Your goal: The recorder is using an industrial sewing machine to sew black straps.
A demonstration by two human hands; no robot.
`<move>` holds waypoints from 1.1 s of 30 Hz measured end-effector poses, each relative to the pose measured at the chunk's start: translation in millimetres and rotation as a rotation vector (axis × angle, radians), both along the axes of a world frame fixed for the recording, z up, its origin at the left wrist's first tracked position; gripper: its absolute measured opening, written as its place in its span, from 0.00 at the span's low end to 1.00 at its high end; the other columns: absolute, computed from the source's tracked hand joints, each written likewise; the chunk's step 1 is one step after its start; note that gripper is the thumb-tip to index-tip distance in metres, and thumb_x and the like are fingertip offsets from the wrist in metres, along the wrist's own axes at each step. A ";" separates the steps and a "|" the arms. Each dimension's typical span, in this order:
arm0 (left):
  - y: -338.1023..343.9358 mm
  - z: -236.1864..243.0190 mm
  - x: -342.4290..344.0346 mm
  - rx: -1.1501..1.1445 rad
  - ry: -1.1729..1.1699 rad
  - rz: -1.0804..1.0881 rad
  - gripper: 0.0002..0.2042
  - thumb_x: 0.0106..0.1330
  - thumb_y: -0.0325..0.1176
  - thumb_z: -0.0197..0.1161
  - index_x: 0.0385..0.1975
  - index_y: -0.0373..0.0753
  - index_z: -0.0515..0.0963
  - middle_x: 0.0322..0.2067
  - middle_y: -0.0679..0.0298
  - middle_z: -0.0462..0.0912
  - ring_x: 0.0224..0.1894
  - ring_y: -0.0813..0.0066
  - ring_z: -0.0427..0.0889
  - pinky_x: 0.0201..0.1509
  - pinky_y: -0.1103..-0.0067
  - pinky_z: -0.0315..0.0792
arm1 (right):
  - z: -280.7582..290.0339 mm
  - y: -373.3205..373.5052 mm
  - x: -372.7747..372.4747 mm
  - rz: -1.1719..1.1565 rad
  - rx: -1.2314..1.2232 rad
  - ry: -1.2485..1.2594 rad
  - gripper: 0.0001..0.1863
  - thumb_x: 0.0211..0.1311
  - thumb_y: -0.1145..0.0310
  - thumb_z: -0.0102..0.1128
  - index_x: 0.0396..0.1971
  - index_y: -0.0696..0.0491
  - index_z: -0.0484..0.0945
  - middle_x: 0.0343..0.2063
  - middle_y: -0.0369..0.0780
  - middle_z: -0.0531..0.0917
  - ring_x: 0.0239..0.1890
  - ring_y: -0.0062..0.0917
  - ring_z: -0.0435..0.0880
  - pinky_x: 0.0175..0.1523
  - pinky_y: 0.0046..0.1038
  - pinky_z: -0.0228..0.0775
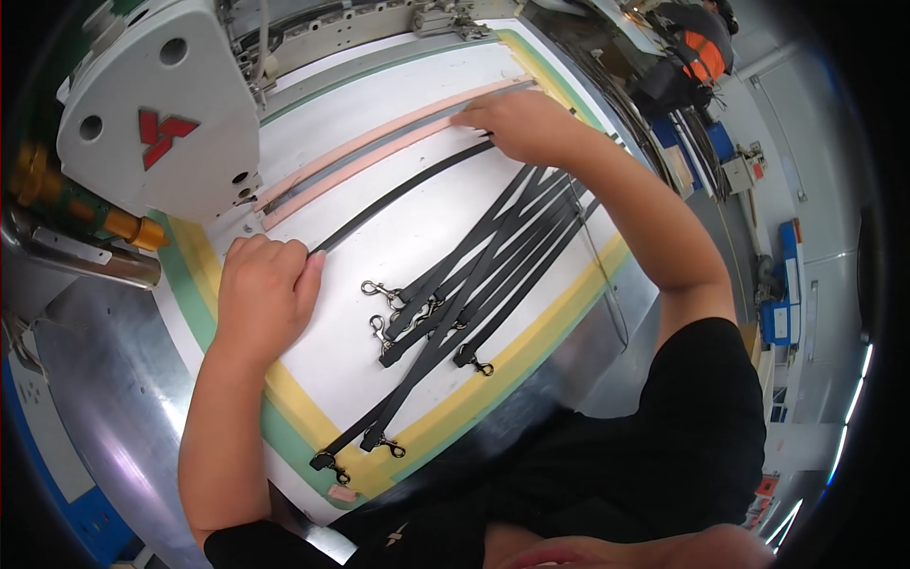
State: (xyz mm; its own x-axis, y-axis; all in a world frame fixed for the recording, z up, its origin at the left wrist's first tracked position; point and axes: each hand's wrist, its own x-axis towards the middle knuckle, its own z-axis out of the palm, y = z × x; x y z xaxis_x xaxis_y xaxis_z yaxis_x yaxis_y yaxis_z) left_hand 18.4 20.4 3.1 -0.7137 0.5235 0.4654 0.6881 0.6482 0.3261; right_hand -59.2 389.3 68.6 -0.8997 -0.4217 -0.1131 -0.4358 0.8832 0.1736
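A flat black strap [408, 185] stretches between my two hands above a white work surface [332, 332]. My left hand [261, 294] is closed around its near left end, thumb along the strap. Over at the far right, my right hand [526, 128] grips the other end, with its fingertips by a pink strip [332, 187]. That strip and a second one run either side of a grey channel. Several more black straps [512, 256] lie crossed in a pile nearer to me, metal snap hooks [379, 290] on their near ends. My right palm hides the held strap's far end.
A white machine head [161, 85] stands at the left, beside a brass-coloured cylinder [133, 228]. Yellow tape [550, 327] borders the surface. A thin wire loop [607, 275] hangs over the right edge. Farther off at the right, another person [697, 57] works.
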 end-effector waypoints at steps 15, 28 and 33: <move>1.4 4.5 3.3 -0.028 0.015 0.053 0.07 0.68 0.29 0.65 0.28 0.38 0.77 0.23 0.55 0.77 0.31 0.53 0.76 0.44 0.63 0.69 | -27.1 -110.3 64.7 0.379 -0.475 0.175 0.11 0.62 0.66 0.65 0.44 0.50 0.85 0.38 0.37 0.84 0.45 0.34 0.85 0.44 0.34 0.81; -15.4 -7.3 -5.1 0.023 -0.103 0.279 0.08 0.77 0.31 0.55 0.39 0.33 0.78 0.34 0.50 0.83 0.38 0.48 0.79 0.44 0.62 0.72 | 3.1 -168.3 20.4 0.578 -0.433 -0.032 0.06 0.58 0.74 0.62 0.36 0.55 0.81 0.32 0.42 0.84 0.33 0.41 0.89 0.35 0.41 0.80; -10.1 -3.9 -6.6 0.038 -0.139 0.380 0.08 0.77 0.31 0.56 0.41 0.33 0.79 0.34 0.50 0.84 0.39 0.48 0.80 0.45 0.62 0.72 | -24.6 -151.0 4.2 0.569 -0.462 -0.037 0.09 0.62 0.72 0.60 0.42 0.53 0.78 0.33 0.43 0.84 0.33 0.42 0.88 0.34 0.42 0.80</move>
State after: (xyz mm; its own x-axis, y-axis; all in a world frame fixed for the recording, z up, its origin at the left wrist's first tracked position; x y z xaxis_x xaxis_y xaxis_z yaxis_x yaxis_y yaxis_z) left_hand 11.8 10.3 -0.8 -0.9105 0.1947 0.3647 0.3495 0.8336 0.4277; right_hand -55.0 238.2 44.0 -0.5266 -0.8343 0.1631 -0.8470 0.4984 -0.1851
